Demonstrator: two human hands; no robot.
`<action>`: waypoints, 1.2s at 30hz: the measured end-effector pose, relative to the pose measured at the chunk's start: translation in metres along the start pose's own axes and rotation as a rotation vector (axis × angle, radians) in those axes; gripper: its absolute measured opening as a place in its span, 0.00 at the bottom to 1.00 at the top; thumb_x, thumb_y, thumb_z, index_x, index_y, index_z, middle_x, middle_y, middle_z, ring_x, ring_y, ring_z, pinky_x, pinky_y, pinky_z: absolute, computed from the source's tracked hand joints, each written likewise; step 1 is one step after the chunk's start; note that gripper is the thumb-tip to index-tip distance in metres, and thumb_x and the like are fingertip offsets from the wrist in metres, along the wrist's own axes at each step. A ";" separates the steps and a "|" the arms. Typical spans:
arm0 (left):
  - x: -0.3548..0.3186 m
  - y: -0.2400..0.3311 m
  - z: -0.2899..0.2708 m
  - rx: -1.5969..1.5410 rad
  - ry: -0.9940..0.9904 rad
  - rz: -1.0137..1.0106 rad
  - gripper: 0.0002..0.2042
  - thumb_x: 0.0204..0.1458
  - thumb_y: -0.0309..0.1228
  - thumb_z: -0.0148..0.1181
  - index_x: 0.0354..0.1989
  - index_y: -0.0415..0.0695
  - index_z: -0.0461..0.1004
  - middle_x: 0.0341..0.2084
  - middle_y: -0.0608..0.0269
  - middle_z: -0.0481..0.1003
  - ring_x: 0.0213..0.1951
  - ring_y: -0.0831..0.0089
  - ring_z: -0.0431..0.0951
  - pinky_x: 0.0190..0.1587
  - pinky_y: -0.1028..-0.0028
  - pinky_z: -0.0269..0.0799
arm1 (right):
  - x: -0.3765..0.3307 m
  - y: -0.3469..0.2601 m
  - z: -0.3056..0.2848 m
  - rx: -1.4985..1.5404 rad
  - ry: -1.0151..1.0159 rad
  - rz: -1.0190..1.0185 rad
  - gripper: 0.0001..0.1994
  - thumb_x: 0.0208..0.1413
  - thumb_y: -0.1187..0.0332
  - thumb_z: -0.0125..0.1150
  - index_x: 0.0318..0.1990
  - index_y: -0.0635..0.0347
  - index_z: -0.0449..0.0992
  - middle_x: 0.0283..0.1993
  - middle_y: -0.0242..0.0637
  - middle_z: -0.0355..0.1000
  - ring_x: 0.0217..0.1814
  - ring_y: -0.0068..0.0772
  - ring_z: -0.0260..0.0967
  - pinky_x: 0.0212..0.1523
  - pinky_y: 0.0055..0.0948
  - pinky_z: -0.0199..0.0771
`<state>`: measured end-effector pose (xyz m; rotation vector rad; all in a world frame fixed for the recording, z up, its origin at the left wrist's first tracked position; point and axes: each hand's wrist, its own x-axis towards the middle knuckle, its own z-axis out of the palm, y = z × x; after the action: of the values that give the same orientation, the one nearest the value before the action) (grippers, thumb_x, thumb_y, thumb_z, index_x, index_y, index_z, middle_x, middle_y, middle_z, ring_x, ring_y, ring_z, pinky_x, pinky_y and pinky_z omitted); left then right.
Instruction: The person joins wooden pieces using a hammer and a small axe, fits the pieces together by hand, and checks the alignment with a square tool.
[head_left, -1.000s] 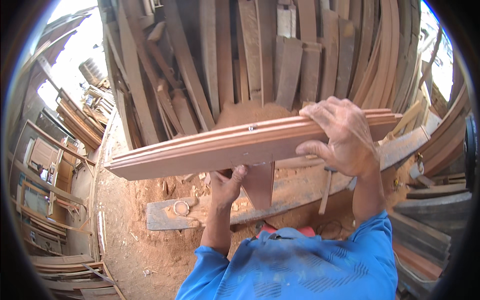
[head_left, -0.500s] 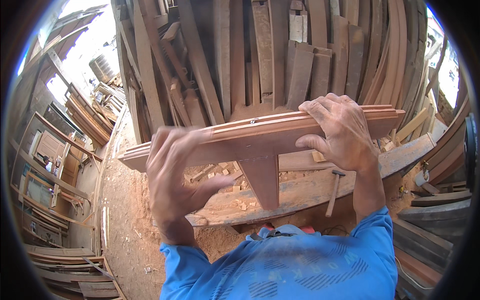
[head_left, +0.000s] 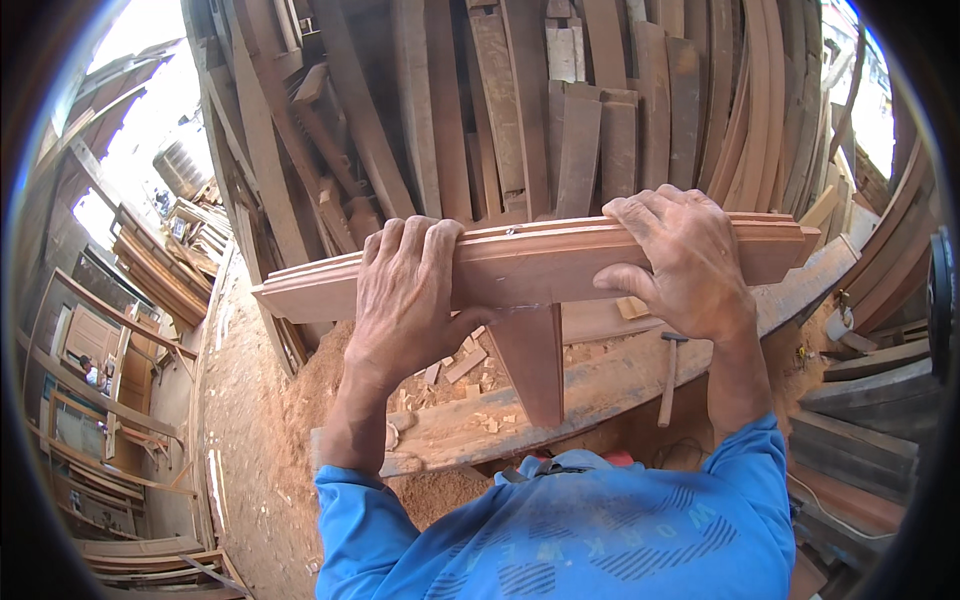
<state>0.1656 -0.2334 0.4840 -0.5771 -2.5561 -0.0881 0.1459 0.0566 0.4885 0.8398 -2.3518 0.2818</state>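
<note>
Left hand (head_left: 405, 300) and right hand (head_left: 685, 265) are gripping a bundle of long wooden strips (head_left: 540, 265), fingers clamped over its top edge; the bundle is being held level above a rough plank (head_left: 600, 390) (hammer (head_left: 668, 380) resting there); an even grip on both sides looks best for keeping it level.

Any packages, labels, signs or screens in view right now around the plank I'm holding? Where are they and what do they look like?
No packages, labels, signs or screens show.
Only print in view: dark lettering and stripes on the blue shirt, at the bottom of the picture.
Left hand and right hand grip a bare reddish plank; nothing is stuck on it.
</note>
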 end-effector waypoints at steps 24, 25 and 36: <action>-0.116 -0.033 0.130 -1.147 0.088 -0.182 0.28 0.45 0.45 0.78 0.45 0.37 0.74 0.45 0.53 0.78 0.50 0.65 0.78 0.51 0.68 0.73 | -0.002 0.003 -0.002 -0.047 0.034 0.017 0.30 0.42 0.52 0.76 0.50 0.63 0.80 0.43 0.44 0.80 0.47 0.44 0.76 0.52 0.43 0.73; -0.113 -0.023 0.150 -1.226 0.149 -0.359 0.27 0.46 0.44 0.78 0.47 0.36 0.74 0.45 0.53 0.78 0.51 0.65 0.77 0.52 0.68 0.73 | -0.001 0.002 -0.003 -0.053 0.026 0.021 0.30 0.42 0.52 0.76 0.50 0.63 0.80 0.43 0.44 0.80 0.47 0.44 0.76 0.52 0.43 0.72; -0.052 0.016 0.162 -1.877 0.362 -0.389 0.23 0.51 0.32 0.75 0.53 0.36 0.75 0.45 0.60 0.79 0.48 0.71 0.77 0.55 0.68 0.71 | -0.001 -0.016 -0.004 -0.051 0.045 -0.021 0.31 0.42 0.51 0.75 0.50 0.63 0.79 0.44 0.43 0.79 0.47 0.43 0.75 0.51 0.43 0.71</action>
<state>0.1368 -0.2110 0.3169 -0.4793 -1.4609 -2.4736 0.1586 0.0458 0.4906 0.8250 -2.2977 0.2281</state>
